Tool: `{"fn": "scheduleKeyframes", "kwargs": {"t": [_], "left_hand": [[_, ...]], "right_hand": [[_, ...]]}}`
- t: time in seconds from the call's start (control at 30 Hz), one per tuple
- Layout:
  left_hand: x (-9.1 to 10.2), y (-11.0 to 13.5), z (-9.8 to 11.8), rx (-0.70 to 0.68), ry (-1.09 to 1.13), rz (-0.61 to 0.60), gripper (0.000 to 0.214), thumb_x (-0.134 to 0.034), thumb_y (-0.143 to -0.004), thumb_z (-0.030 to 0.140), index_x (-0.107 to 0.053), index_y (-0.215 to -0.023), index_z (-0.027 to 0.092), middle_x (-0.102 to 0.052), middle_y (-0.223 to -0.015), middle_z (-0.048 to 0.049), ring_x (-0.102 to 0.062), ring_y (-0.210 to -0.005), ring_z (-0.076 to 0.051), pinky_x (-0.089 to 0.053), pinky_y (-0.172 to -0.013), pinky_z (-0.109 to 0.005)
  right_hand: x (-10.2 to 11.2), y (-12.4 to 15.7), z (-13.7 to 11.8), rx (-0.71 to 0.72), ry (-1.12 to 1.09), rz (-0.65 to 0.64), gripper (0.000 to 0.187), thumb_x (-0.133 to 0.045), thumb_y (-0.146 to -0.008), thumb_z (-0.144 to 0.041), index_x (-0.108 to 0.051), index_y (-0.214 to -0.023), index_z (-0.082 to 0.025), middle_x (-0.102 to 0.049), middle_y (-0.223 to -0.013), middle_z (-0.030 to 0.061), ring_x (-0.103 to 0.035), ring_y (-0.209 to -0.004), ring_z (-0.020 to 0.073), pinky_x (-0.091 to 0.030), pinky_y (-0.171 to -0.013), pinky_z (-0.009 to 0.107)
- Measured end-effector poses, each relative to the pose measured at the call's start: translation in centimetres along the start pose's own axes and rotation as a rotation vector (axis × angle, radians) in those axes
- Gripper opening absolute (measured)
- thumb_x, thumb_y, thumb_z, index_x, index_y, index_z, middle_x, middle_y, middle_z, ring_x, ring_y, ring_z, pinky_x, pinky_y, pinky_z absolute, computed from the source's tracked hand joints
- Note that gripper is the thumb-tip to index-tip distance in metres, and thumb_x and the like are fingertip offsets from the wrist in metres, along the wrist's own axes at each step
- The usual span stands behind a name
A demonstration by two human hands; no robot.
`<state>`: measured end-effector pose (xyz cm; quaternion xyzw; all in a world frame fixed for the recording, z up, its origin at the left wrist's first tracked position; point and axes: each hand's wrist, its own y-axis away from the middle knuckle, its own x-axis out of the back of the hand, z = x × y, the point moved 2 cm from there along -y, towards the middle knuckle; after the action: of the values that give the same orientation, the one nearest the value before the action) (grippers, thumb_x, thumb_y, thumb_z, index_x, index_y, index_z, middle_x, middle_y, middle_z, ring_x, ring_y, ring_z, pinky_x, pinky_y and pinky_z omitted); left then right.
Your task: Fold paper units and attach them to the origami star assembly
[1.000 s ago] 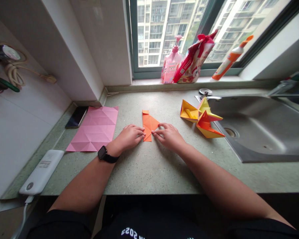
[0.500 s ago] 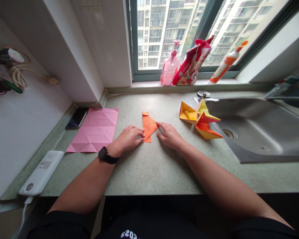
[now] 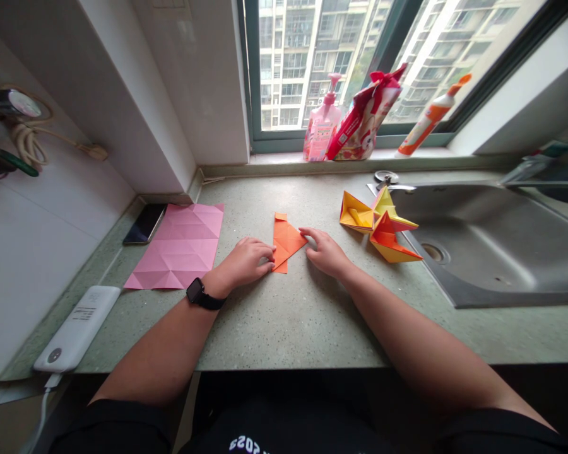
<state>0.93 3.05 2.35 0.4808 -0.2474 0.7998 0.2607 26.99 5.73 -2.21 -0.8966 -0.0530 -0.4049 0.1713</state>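
So I've got this folded orange paper (image 3: 288, 243) flat on the worktop (image 3: 274, 334), right between my two sets of fingers. My left hand (image 3: 247, 263) has its fingertips bunched at the paper's left edge, near the bottom; can't really tell if they're pinching it or just pressing it down. On my right hand (image 3: 329, 253) the fingers are loosely parted, index finger at the flap's pointy right corner and thumb a bit nearer to me. Well off to the left of my left fingers there's a creased pink sheet (image 3: 184, 246), with a smartphone (image 3: 144, 224) right by its far left corner and a white power bank (image 3: 78, 328) nearer me. Beyond my right fingers, to the right, sits a cluster of yellow and orange origami pieces (image 3: 390, 244), just beside the steel sink (image 3: 511, 252).
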Motion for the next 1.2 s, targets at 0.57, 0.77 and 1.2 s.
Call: {"fn": "scheduleKeyframes", "kwargs": {"t": [0.57,0.77,1.2], "left_hand": [[0.5,-0.1,0.2,-0.024,0.072,-0.018,0.016,-0.069,-0.104,0.039,-0.077,-0.107,0.025,-0.081,-0.124,-0.0068,-0.075,-0.117,-0.028,-0.050,-0.113,-0.047],[0.6,0.2,0.0,-0.064,0.044,0.070,0.070,-0.093,-0.084,0.058,-0.067,-0.141,0.027,-0.069,-0.153,-0.0111,-0.064,-0.141,-0.034,-0.044,-0.124,-0.051],[1.9,0.4,0.4,0.006,0.022,0.526,0.024,-0.061,-0.110,0.028,-0.083,-0.120,0.029,-0.079,-0.128,-0.0074,-0.072,-0.118,-0.027,-0.057,-0.107,-0.047]], "right_hand": [[1.9,0.0,-1.4,0.194,-0.090,0.157,0.025,-0.065,-0.096,-0.019,-0.086,-0.106,-0.029,-0.073,-0.108,0.0077,-0.071,-0.104,0.0261,-0.062,-0.099,0.047],[2.7,0.0,-1.3,0.114,-0.106,0.264,0.022,-0.066,-0.100,-0.031,-0.087,-0.105,-0.028,-0.071,-0.106,0.0081,-0.071,-0.100,0.0256,-0.066,-0.093,0.046],[3.1,0.1,-1.7,0.159,-0.085,0.264,0.043,-0.077,-0.097,-0.047,-0.076,-0.136,-0.030,-0.071,-0.132,0.0115,-0.066,-0.129,0.0336,-0.054,-0.116,0.056]]}}
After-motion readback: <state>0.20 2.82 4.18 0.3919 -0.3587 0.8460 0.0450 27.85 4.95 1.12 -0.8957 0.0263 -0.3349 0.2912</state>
